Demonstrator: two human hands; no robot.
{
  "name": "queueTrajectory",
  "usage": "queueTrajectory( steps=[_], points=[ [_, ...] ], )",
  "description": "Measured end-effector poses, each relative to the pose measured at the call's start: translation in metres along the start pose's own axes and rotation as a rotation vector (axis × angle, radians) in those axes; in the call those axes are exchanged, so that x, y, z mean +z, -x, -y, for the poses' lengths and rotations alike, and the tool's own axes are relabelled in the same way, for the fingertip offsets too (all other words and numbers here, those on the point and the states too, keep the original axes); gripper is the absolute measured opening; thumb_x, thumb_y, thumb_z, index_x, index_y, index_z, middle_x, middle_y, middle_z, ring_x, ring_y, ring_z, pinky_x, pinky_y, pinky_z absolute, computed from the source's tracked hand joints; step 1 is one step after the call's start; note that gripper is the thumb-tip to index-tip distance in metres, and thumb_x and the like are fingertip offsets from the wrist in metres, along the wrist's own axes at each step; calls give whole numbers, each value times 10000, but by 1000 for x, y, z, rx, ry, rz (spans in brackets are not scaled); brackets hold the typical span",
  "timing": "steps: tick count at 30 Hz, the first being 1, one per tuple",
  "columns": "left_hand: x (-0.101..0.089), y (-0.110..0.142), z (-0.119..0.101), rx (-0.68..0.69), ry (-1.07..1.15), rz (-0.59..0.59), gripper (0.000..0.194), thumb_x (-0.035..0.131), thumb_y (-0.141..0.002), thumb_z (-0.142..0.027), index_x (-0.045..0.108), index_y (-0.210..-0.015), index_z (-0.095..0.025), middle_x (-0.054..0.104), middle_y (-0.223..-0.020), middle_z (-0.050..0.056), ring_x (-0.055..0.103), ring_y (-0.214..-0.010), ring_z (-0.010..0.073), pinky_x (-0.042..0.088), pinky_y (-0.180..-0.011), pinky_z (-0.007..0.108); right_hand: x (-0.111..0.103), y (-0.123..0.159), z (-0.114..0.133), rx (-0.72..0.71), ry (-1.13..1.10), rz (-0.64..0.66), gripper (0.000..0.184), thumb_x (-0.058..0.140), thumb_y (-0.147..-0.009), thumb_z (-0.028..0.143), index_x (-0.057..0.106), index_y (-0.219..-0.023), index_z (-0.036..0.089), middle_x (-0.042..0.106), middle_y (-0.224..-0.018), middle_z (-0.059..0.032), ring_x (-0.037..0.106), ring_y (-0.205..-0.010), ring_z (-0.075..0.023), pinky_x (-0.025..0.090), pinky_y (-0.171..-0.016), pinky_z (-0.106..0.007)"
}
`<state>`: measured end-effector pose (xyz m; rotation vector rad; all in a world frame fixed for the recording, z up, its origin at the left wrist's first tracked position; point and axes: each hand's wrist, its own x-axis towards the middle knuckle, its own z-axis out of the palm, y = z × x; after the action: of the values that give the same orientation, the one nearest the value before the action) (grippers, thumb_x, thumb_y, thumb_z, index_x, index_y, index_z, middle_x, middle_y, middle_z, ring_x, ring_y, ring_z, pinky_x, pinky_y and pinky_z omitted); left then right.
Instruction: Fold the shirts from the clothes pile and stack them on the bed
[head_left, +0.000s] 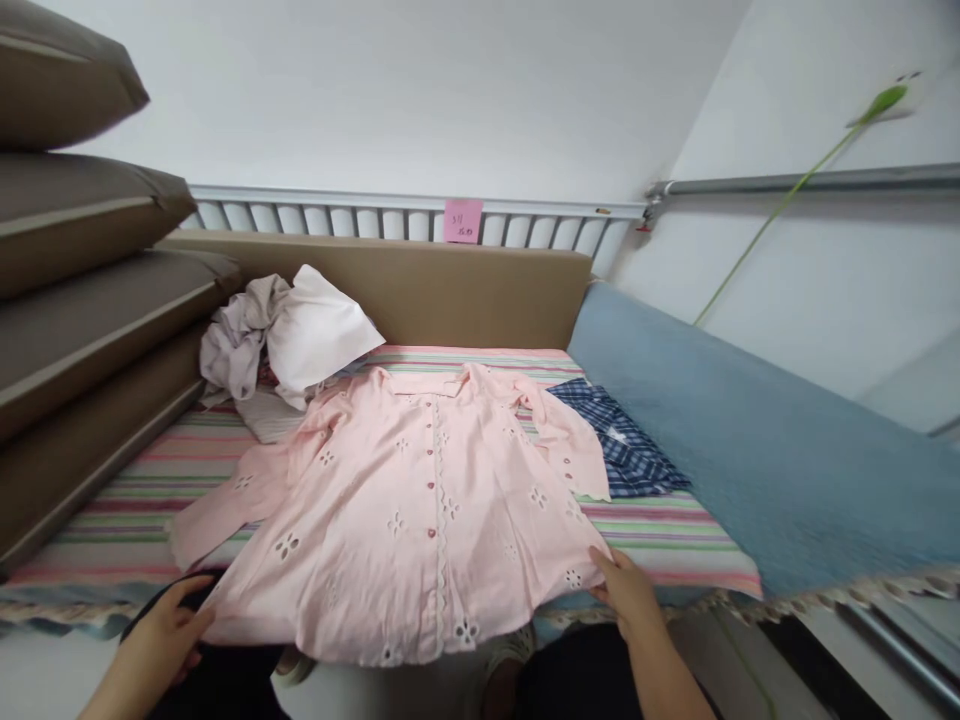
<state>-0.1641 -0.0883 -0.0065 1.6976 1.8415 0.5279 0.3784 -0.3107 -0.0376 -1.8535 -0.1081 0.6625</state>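
A pink blouse (382, 480) with cut-out flower patterns and a row of small buttons lies front up, spread over a striped sheet. Its collar points away from me, and its sleeves reach out to both sides. My left hand (169, 630) pinches the lower left corner of the hem. At the lower right corner, my right hand (622, 590) is closed on the hem too. Between the hands the hem hangs past the front edge of the bed. The right sleeve partly covers a folded dark blue plaid garment (630, 440).
Crumpled clothes (240, 340) and a white cloth (315, 330) lie at the back left, beside stacked brown cushions (97, 330). A brown backrest (420, 285) stands behind, with a radiator and a pink note (463, 220). A blue-covered armrest (720, 430) bounds the right of the striped sheet (667, 545).
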Motion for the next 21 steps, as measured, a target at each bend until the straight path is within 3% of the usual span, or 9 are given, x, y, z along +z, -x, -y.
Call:
queueTrajectory(
  steps=[2,4,7,11,15,18,21],
  points=[
    [-5,-6,-11,120,-141,8,447,462,-687,-396,483,-1076,-178,645,-710,37,631,-644,250,508,-627,363,0,-1,-1,17,14,-6,388,572,-520,465,557,-804,201,609,-616,-16,612,-627,-211,518,-555,-321],
    [-1,-11,-34,291,-223,-84,443,459,-722,-378,495,-1103,-155,654,-930,101,617,-880,280,466,-826,410,1,-4,-2,32,33,-11,377,565,-507,468,549,-776,205,588,-572,-16,601,-602,-222,513,-543,-337],
    [22,-12,-84,521,-192,-165,446,455,-778,-413,512,-1131,-146,595,-1125,128,539,-1065,273,391,-957,426,0,-8,-3,33,63,-14,381,548,-501,494,535,-755,210,602,-599,-31,608,-619,-231,515,-565,-341],
    [70,-4,-147,706,-146,16,390,453,-830,-381,539,-1159,-191,561,-1206,86,489,-1139,225,366,-1000,392,-14,-13,6,-86,168,-59,437,499,-530,538,535,-802,198,651,-729,-87,630,-677,-247,514,-608,-344],
    [102,-3,-192,762,-223,182,402,460,-841,-371,536,-1197,-201,523,-1258,87,450,-1175,237,343,-1014,399,-19,-18,39,-320,305,-193,407,494,-556,525,580,-801,212,678,-862,-97,633,-791,-258,498,-668,-339],
    [116,-16,-222,785,-269,249,420,429,-860,-361,513,-1227,-175,519,-1253,102,447,-1165,239,336,-1011,388,5,-21,69,-420,244,-96,424,526,-563,537,611,-808,201,688,-847,-79,637,-774,-238,503,-666,-316],
    [130,-38,-255,824,-303,299,439,408,-863,-385,498,-1237,-172,508,-1256,114,450,-1146,254,349,-984,402,50,-25,88,-438,133,111,433,545,-574,539,622,-809,183,687,-796,-69,646,-698,-210,513,-634,-287]
  ],
)
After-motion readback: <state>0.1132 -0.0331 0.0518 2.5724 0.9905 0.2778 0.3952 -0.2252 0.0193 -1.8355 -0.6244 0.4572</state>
